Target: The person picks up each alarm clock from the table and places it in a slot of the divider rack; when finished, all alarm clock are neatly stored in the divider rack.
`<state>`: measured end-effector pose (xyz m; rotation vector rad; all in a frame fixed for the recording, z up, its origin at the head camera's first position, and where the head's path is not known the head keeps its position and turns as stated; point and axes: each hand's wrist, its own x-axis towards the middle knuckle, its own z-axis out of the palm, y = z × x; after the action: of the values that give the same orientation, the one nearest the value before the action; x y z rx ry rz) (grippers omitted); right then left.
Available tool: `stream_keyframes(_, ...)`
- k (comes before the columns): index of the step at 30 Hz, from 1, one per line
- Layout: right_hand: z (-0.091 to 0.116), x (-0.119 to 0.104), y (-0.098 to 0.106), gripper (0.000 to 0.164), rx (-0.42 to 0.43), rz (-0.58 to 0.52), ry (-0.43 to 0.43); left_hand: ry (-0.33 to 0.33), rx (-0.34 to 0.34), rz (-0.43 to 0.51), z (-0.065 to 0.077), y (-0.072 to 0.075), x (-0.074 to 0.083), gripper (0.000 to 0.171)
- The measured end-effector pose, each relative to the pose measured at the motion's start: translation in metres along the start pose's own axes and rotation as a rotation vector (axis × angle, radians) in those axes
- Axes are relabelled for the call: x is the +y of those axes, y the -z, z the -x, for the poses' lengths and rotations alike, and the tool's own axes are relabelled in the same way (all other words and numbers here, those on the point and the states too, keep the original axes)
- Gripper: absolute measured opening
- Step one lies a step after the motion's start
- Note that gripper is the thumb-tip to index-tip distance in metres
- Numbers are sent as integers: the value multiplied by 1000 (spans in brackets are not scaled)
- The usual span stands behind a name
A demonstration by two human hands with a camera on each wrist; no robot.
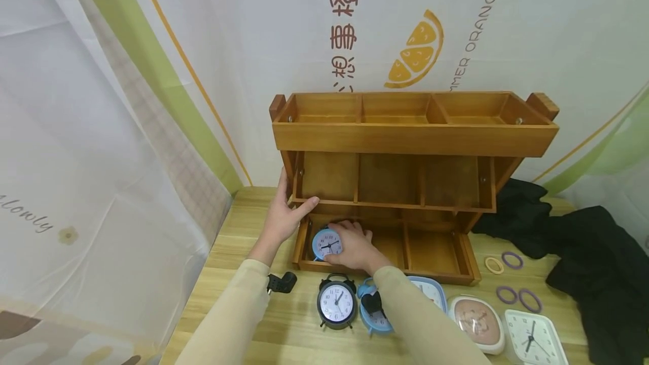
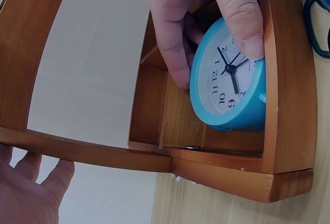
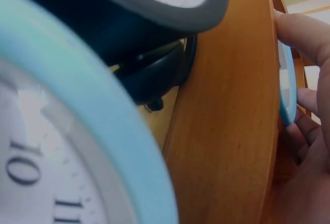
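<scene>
From my end the counter carries everything; the tiered wooden box dominates it, and I take clock directions from the box's middle, 12 being the far side; its upper trays overhang the lowest tray, so headroom there looks tight and I would work in from 6 o'clock; a black cloth lies between 3 and 4, apart from the work; my left hand, between 8 and 9, is spread wide, fingers laid against the box's side; I would press only lightly there, since the trays look hinged and might swing; my right hand is narrowed around a light blue clock, thumb at its front rim, fingers round behind; a black alarm clock at 7 and a second blue clock near 6 stand just in front, so I would carry the forearm high over them; the held clock is in the lowest tray's compartment toward 8 o'clock, tilted face up by the front wall; handling it well, I judge, means bearing on the rim, not the dial, clearing the wall with its feet, and loosening only once it rests steady.
</scene>
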<state>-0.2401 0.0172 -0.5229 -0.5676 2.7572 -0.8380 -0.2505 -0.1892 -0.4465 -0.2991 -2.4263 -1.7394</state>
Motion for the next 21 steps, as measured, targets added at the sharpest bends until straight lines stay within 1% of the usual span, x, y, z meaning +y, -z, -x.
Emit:
stream_keyframes(2, 1, 1, -1, 85, -4, -5, -4, 15, -6, 1, 1, 0, 2, 107)
stream_keyframes(7, 2, 2, 0, 90, -7, -14, 6, 23, -3, 0, 1, 0, 2, 107)
stream_keyframes(11, 5, -1, 5, 96, -8, -45, 31, 13, 2, -1, 1, 0, 0, 106)
stream_keyframes(13, 9, -4, 9, 96, 4, -64, 51, 13, 3, 0, 0, -1, 0, 105)
stream_keyframes(17, 20, -11, 13, 93, 15, -50, 102, 19, 0, -19, 0, 0, 0, 106)
stream_keyframes(21, 33, -20, 15, 90, -15, -27, 161, 22, 0, -30, 1, 1, -1, 106)
